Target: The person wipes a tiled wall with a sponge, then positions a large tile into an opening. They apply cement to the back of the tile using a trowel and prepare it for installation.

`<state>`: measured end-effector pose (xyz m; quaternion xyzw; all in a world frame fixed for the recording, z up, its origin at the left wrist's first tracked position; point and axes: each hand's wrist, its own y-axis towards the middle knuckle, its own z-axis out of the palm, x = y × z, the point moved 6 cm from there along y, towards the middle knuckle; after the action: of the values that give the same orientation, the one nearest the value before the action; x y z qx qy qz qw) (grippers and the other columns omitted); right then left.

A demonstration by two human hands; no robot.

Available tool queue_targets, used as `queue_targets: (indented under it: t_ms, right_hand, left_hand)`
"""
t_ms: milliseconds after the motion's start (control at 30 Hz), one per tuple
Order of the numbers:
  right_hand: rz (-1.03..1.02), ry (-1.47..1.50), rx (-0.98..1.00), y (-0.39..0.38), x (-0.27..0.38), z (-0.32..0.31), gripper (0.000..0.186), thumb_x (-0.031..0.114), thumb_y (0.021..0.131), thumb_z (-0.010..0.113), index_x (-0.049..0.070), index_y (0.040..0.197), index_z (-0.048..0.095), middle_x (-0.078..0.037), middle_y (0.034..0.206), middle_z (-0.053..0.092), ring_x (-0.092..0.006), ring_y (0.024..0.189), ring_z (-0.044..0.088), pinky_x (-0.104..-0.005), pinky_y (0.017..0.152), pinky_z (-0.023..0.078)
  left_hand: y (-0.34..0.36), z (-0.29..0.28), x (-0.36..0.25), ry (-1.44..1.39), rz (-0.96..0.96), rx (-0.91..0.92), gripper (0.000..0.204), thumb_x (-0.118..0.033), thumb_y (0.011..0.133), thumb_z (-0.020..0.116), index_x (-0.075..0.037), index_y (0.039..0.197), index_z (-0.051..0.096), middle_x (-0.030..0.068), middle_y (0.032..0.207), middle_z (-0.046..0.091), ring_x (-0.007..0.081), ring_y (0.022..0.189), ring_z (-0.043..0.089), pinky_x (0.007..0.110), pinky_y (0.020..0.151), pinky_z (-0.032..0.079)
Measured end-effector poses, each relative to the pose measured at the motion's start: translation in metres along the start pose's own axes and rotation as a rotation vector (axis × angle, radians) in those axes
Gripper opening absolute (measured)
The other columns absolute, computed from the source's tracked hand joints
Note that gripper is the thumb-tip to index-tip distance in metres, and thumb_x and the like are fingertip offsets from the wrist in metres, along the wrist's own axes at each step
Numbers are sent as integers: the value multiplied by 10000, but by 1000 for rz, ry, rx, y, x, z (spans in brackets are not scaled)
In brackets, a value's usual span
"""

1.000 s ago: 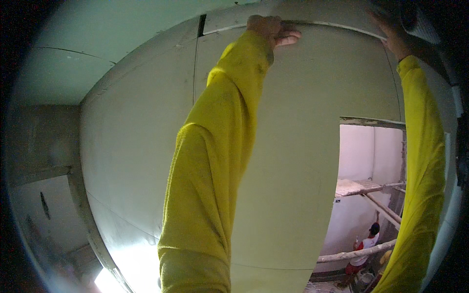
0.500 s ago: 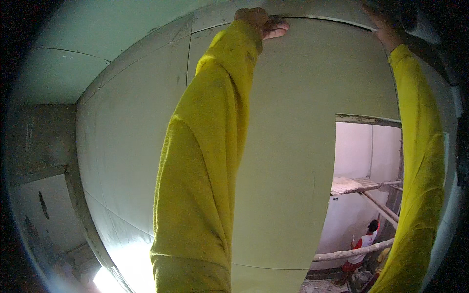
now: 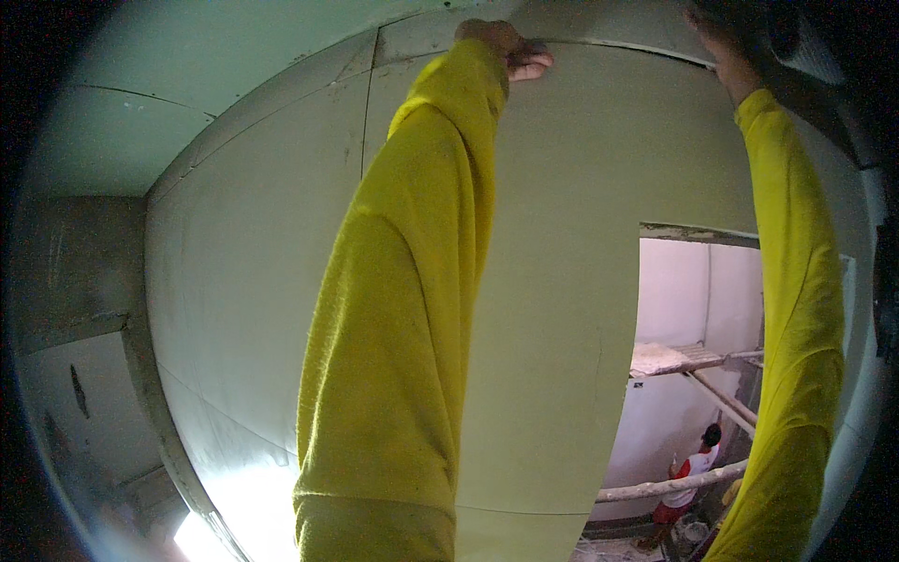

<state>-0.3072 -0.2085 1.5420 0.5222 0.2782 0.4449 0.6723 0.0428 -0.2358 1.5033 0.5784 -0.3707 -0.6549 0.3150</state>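
Both arms, in yellow sleeves, reach up along a large pale wall board (image 3: 552,281). My left hand (image 3: 501,42) is at the board's top edge, its fingers curled and pressed together; whatever they might grip is hidden. Beside it, a narrow dark gap (image 3: 646,51) with a light edge runs to the right along the top of the board. At the far end of that gap is my right hand (image 3: 726,51), held up against the upper strip of wall with its fingers stretched upward. It is dim there, and nothing shows in that hand.
Below right, a rectangular opening (image 3: 702,231) in the board shows a lower room with scaffold poles (image 3: 674,485), a plank platform (image 3: 693,358) and another person (image 3: 698,465). A greenish ceiling (image 3: 234,47) meets the wall at upper left. Bright light glares at lower left.
The view has shifted slightly. My right hand and sleeve sit a little further left in the picture, while my left hand stays at the board's top edge.
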Motion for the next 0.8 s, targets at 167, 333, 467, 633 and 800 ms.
queue_targets:
  t_ms: [167,333,467,633,800]
  right_hand:
    - [-10,-31,-2,-2,-2,-3,587,464,1017,593,54,1434,536,-179,1426,561,-321,1296,549,-472,1067,460]
    - [-43,-18,3,-4,13,5,576,457,1026,584,53,1433,536,-181,1418,568,-321,1287,557,-467,1065,464]
    - [-67,-83,-5,-5,4,-4,567,451,1032,576,51,1432,537,-182,1412,573,-321,1281,563,-463,1063,467]
    - [-101,-141,4,-3,4,-12,556,443,1040,567,50,1431,537,-184,1405,579,-320,1272,571,-458,1061,471]
    - [-180,-214,36,6,4,-8,545,436,1048,558,48,1430,538,-186,1398,586,-320,1264,579,-452,1058,475]
  left_hand:
    - [-9,7,4,-9,21,92,472,-193,1120,329,125,1091,676,249,983,754,301,732,770,362,623,679]
    - [11,-22,-21,1416,1220,361,312,-243,1054,493,-48,1124,726,152,1065,767,313,902,766,417,765,646]
    - [-22,-63,-37,1596,930,-322,268,-315,1009,570,-153,1155,725,124,1211,714,335,1085,694,482,911,556]
    - [-54,-93,-19,1463,958,-502,335,-323,1046,522,-173,1311,662,102,1395,632,331,1304,578,513,1094,451]
    - [-28,-116,2,1914,1104,-491,369,-339,1057,506,-214,1379,635,21,1470,591,344,1355,498,498,1171,366]
